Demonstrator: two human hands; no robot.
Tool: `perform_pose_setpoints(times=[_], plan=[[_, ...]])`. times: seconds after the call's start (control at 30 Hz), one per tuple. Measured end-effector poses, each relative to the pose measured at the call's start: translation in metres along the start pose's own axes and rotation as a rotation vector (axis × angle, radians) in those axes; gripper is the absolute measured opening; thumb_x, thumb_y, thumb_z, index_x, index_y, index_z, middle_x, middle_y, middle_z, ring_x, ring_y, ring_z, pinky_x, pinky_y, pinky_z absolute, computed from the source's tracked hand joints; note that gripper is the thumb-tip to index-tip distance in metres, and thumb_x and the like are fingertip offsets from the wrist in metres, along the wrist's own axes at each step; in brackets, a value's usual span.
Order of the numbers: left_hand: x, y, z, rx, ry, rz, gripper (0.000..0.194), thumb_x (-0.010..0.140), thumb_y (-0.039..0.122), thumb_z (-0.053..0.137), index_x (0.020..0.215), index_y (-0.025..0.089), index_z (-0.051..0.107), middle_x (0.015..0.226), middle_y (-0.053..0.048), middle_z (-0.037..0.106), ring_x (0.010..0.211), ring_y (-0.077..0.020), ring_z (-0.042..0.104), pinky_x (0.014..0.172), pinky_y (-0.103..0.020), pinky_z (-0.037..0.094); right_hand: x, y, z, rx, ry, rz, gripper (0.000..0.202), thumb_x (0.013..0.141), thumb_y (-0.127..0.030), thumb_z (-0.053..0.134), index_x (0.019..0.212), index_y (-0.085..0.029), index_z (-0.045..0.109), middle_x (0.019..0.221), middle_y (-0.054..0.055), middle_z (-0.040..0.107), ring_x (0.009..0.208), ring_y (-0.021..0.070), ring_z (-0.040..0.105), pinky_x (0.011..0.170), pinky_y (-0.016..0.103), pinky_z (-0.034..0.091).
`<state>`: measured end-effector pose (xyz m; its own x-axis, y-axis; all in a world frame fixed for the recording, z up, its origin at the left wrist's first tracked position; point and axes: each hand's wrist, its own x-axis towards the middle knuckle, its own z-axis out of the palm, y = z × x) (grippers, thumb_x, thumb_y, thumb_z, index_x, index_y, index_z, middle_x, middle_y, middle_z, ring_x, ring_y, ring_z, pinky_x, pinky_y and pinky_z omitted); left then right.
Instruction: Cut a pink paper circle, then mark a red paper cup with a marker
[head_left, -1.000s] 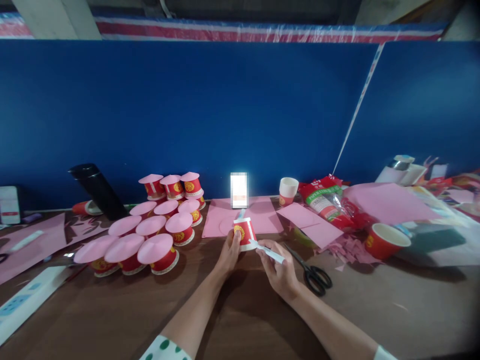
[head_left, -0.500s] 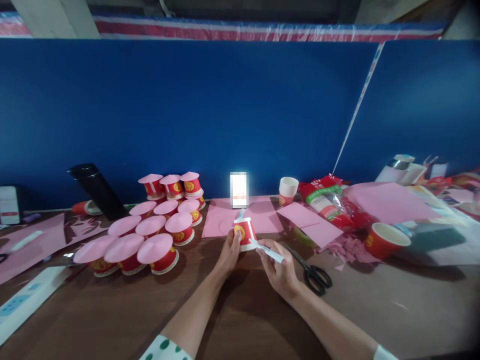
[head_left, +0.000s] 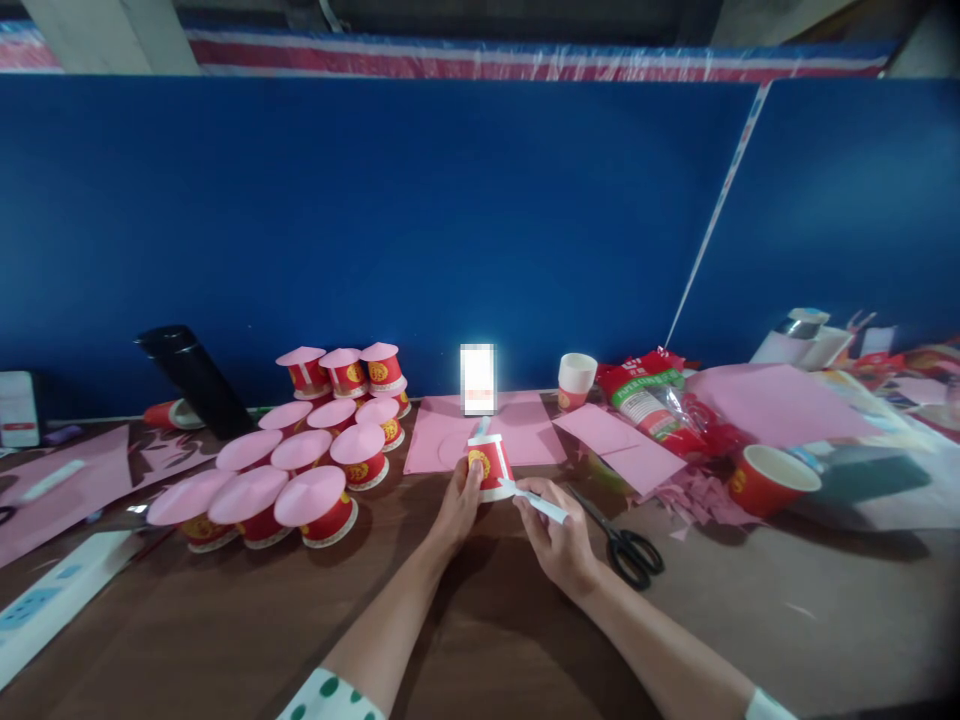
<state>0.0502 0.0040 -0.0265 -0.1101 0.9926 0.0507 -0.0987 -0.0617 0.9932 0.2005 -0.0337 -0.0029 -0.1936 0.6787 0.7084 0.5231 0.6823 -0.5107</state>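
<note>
An upturned red paper cup (head_left: 487, 468) with a gold emblem and a white band is in front of me, its wide rim facing down. My left hand (head_left: 459, 500) is closed round its left side, fingers partly hidden behind it. Between the fingers of my right hand (head_left: 559, 535) is a slim white pen-like tube (head_left: 544, 505). Its narrow tip meets the cup's lower right side, close to the rim. Black-handled scissors (head_left: 630, 555) lie just right of my right hand. Beyond the cup, pink paper (head_left: 431, 435) lies flat on the table.
Several red cups with pink paper cone tops (head_left: 311, 497) stand at left. A lit phone (head_left: 478, 375) stands behind the paper. At right are a white-and-red cup (head_left: 577, 372), a red plastic bag (head_left: 652, 395), pink scraps (head_left: 701, 495) and another cup (head_left: 776, 480). A power strip (head_left: 56, 590) lies at left.
Hardly anything differs. Both hands, the cup and the white tube stay in almost the same place, with the tip still at the cup's lower right side.
</note>
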Motion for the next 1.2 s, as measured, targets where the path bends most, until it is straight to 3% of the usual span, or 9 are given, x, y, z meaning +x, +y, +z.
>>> perform_pose_setpoints(times=[0.27,0.73,1.2], plan=[[0.002,-0.004,-0.002,-0.02,-0.055,0.029,0.039,0.078,0.054,0.042,0.092,0.018,0.052,0.077,-0.002,0.056,0.067,-0.0138,0.052,0.063,-0.025,0.042,-0.001,0.0,-0.001,-0.018,-0.007,0.014,0.013,0.085,-0.021,0.044,0.093,-0.018,0.055,0.081,0.006,0.062,0.075,0.0179,0.059,0.069,0.029,0.048],[0.002,-0.004,-0.002,0.021,-0.043,0.061,0.041,0.079,0.054,0.042,0.096,0.018,0.053,0.078,-0.002,0.057,0.068,-0.0148,0.053,0.066,-0.027,0.042,0.0,-0.002,-0.002,-0.046,-0.022,0.01,0.013,0.085,-0.022,0.042,0.087,-0.016,0.054,0.075,0.005,0.058,0.067,0.0156,0.056,0.061,0.026,0.045],[-0.004,0.01,0.0,0.037,-0.038,0.069,0.039,0.078,0.053,0.044,0.091,0.017,0.053,0.081,-0.004,0.058,0.073,-0.0166,0.053,0.067,-0.026,0.041,0.001,-0.003,-0.002,-0.032,-0.058,-0.027,0.013,0.086,-0.02,0.04,0.08,-0.018,0.051,0.071,0.004,0.056,0.066,0.0152,0.054,0.06,0.026,0.043]])
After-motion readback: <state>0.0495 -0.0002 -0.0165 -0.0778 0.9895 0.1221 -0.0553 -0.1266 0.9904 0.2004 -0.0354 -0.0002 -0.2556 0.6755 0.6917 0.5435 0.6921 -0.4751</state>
